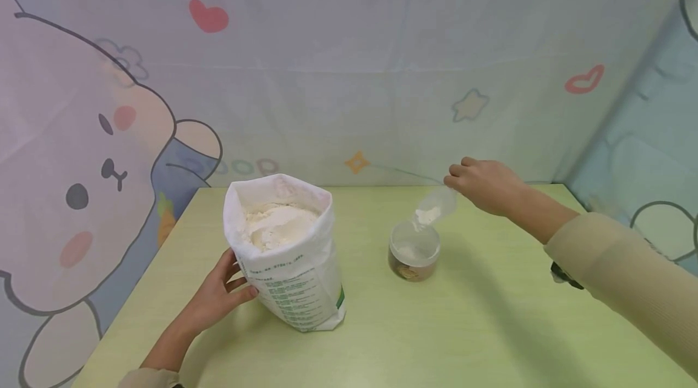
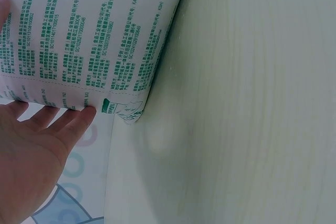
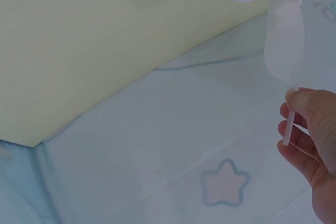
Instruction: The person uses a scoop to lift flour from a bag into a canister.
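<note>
In the head view, a white printed bag (image 1: 294, 279) stands upright with its top open, showing flour (image 1: 283, 222) inside. My left hand (image 1: 215, 300) holds its left side, the thumb on the front and the fingers at the side edge; green print covers the bag (image 2: 89, 35) in the left wrist view. With thumb and fingers, my right hand (image 1: 485, 185) pinches the thin handle of a translucent plastic scoop (image 3: 285, 40). The scoop tilts down over a clear round jar (image 1: 415, 250), and flour lies at its lower lip. Some white powder shows inside the jar.
Everything stands on a pale yellow-green table (image 1: 376, 339). A cloth backdrop (image 1: 338, 97) with cartoon prints hangs along the far edge and continues at the left and right sides. The jar stands to the right of the bag, a short gap apart.
</note>
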A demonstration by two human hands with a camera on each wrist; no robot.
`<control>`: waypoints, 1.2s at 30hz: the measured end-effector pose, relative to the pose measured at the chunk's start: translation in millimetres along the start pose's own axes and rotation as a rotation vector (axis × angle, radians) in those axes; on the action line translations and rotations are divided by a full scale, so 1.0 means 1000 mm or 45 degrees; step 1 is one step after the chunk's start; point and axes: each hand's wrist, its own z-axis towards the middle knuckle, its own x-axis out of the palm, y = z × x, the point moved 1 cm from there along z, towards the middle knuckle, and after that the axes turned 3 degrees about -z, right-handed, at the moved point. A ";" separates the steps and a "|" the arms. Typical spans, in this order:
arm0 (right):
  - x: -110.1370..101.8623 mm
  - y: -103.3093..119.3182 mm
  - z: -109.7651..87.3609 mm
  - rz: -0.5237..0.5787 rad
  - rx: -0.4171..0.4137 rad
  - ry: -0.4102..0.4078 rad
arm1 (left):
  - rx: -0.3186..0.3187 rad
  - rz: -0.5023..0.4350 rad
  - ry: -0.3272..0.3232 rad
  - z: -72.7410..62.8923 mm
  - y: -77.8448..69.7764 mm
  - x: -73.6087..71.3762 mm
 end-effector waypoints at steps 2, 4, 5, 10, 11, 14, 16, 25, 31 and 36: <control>-0.001 0.001 0.001 -0.044 -0.018 0.011 | -0.002 -0.001 0.001 0.000 -0.001 0.000; -0.002 0.002 0.002 -0.077 -0.038 0.017 | -0.002 -0.001 0.001 0.000 -0.001 0.000; -0.003 0.003 0.003 -0.094 -0.049 0.018 | -0.002 -0.002 0.002 0.000 -0.001 0.000; -0.004 0.005 0.005 -0.161 -0.100 0.002 | 0.005 -0.006 0.003 -0.001 -0.002 0.000; -0.005 0.005 0.005 -0.172 -0.108 -0.006 | 0.005 -0.006 0.004 -0.001 -0.002 0.000; -0.005 0.005 0.006 -0.199 -0.132 -0.030 | 0.004 -0.005 0.006 -0.001 -0.002 0.000; -0.005 0.005 0.006 -0.210 -0.149 -0.050 | 0.002 -0.004 0.006 -0.001 -0.002 0.000; -0.005 0.006 0.009 -0.307 -0.246 -0.141 | 0.008 -0.002 0.005 0.000 -0.001 0.000; -0.005 0.008 0.010 -0.407 -0.334 -0.161 | -0.007 0.009 0.000 0.000 0.001 0.000; -0.005 0.010 0.010 -0.433 -0.361 -0.187 | -0.002 0.013 0.002 0.000 0.002 -0.001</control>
